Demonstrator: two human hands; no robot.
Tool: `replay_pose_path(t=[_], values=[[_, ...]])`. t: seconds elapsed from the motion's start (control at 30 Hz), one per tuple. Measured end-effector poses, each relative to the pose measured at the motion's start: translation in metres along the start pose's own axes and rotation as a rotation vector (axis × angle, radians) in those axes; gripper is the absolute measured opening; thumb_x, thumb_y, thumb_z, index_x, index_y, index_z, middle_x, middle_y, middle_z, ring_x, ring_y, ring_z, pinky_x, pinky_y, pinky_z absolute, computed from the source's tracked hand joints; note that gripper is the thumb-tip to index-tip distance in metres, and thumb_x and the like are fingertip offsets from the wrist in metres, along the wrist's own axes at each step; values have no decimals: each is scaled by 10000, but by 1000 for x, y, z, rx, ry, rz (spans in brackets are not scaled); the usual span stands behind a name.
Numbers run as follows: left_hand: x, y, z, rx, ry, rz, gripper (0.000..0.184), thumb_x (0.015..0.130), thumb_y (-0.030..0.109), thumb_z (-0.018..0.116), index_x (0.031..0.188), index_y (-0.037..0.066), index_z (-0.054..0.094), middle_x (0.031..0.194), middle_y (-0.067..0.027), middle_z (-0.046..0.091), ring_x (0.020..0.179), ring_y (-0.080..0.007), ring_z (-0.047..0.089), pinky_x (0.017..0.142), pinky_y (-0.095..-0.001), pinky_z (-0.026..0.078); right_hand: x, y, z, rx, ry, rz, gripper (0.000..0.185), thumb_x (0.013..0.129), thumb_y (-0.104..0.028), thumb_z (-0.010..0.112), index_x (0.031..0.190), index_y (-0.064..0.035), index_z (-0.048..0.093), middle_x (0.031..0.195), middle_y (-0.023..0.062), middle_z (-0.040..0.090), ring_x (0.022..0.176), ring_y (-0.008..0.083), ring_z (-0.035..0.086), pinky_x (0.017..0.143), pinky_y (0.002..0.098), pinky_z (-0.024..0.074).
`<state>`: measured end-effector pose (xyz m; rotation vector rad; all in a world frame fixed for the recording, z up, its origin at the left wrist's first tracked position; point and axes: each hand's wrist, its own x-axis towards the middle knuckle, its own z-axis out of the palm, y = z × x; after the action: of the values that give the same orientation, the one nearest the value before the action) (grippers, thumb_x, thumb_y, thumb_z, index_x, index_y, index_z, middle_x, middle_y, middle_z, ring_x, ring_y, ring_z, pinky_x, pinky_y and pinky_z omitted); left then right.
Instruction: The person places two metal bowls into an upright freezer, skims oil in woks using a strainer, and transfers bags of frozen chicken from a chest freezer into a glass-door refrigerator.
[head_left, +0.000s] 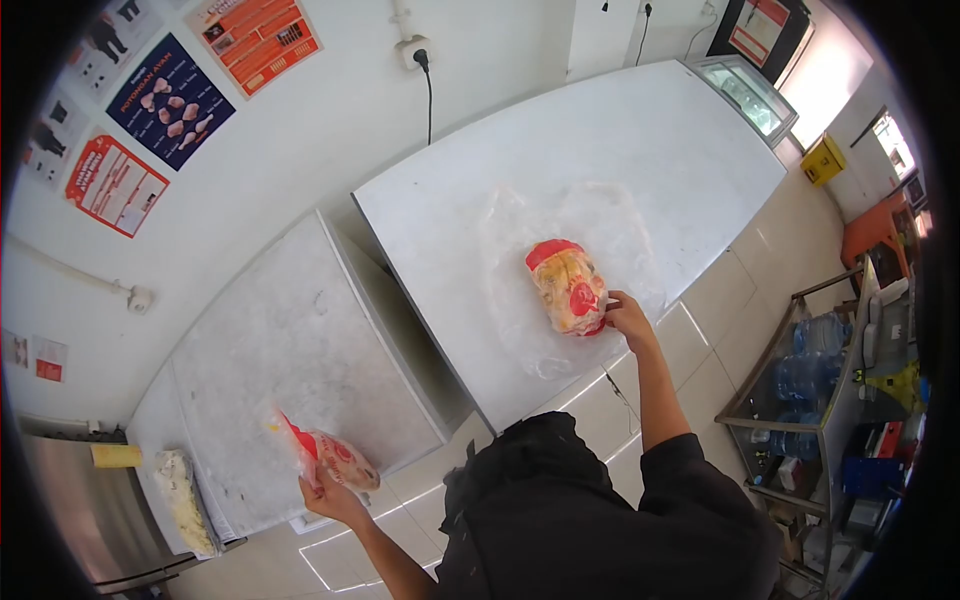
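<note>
A bag of packed chicken [566,288], clear with red print and red ends, lies on a crumpled clear plastic bag [510,220] on the right white freezer lid. My right hand [626,318] has its fingers closed on the lower right end of this pack. A second, similar bag of chicken [343,462] is at the front edge of the left freezer lid. My left hand [334,499] grips it at its left end, near the red band. The pack hides part of the left fingers.
A gap [400,300] separates the left freezer [250,350] from the right freezer [600,130]. A bag with pale contents [185,500] lies at far left. At right, a metal rack [830,440] holds blue water jugs [808,375]. A black cable [429,100] hangs from a wall socket.
</note>
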<state>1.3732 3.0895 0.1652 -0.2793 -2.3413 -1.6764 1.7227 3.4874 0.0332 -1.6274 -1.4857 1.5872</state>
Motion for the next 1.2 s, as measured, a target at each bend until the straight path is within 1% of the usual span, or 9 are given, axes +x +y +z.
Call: replay_pose_path(t=[0.13, 0.23, 0.43, 0.47, 0.6, 0.8, 0.9, 1.1, 1.2], values=[[1, -15, -4, -17, -17, 16, 96, 875, 32, 568, 890, -50, 618, 785, -37, 593, 729, -109, 510, 674, -267, 434, -14, -31, -1, 49, -78, 102, 546, 744, 55, 473, 1286, -3, 500, 991, 118, 612, 847, 161, 573, 810, 315, 499], [-3, -15, -6, -13, -26, 9, 97, 874, 31, 564, 894, -46, 621, 798, -40, 601, 738, -115, 518, 678, -271, 441, -27, -32, 9, 402, -51, 12, 596, 747, 30, 492, 1337, -46, 458, 1027, 113, 580, 862, 154, 565, 806, 310, 500], [-6, -6, 1, -32, -35, -26, 129, 876, 38, 562, 946, -43, 634, 859, -51, 619, 775, -131, 548, 716, -277, 461, -35, -58, 51, 597, -36, -120, 719, 753, 22, 523, 1426, -174, 364, 981, 90, 508, 994, 199, 561, 792, 315, 507], [-6, -5, 2, -33, -34, -24, 136, 875, 38, 562, 957, -43, 635, 868, -54, 621, 780, -134, 551, 725, -279, 461, -39, -64, 58, 644, -19, -92, 683, 782, 13, 508, 1430, -102, 327, 1158, 116, 497, 1046, 216, 530, 869, 324, 493], [-7, -13, -3, -29, -34, -19, 154, 871, 36, 569, 983, -44, 639, 895, -60, 630, 799, -142, 556, 753, -286, 460, -23, -54, 92, 980, -154, -20, 586, 822, -26, 538, 1370, 29, 336, 1280, 147, 500, 1116, 224, 530, 974, 335, 427], [-10, -18, -12, -13, 13, 22, 134, 860, 30, 587, 961, -42, 639, 881, -51, 621, 809, -139, 548, 758, -283, 452, -15, -46, 111, 1149, -369, 27, 427, 856, -58, 549, 1266, 10, 452, 1213, 122, 567, 1114, 215, 553, 956, 334, 443], [-13, -11, -12, -30, 48, 15, 110, 861, 30, 591, 934, -40, 636, 853, -43, 612, 794, -127, 537, 741, -276, 447, -28, -47, 110, 1167, -353, 227, 384, 869, -50, 556, 1231, 48, 476, 1194, 146, 562, 1084, 223, 559, 960, 332, 440], [-11, -27, -28, -18, 101, -61, 141, 888, 48, 595, 954, -65, 648, 869, -67, 656, 793, -141, 562, 745, -295, 461, -65, -51, 101, 534, -391, 70, 434, 871, -133, 629, 1218, 70, 466, 1145, 137, 571, 1070, 213, 562, 907, 361, 487], [-10, -21, -21, -81, 139, -56, 100, 877, 44, 603, 912, -43, 638, 809, -36, 609, 753, -114, 524, 696, -268, 440, -77, -52, 107, 437, -399, 104, 501, 840, -162, 684, 1229, 49, 449, 1112, 121, 561, 1015, 200, 568, 833, 354, 510]])
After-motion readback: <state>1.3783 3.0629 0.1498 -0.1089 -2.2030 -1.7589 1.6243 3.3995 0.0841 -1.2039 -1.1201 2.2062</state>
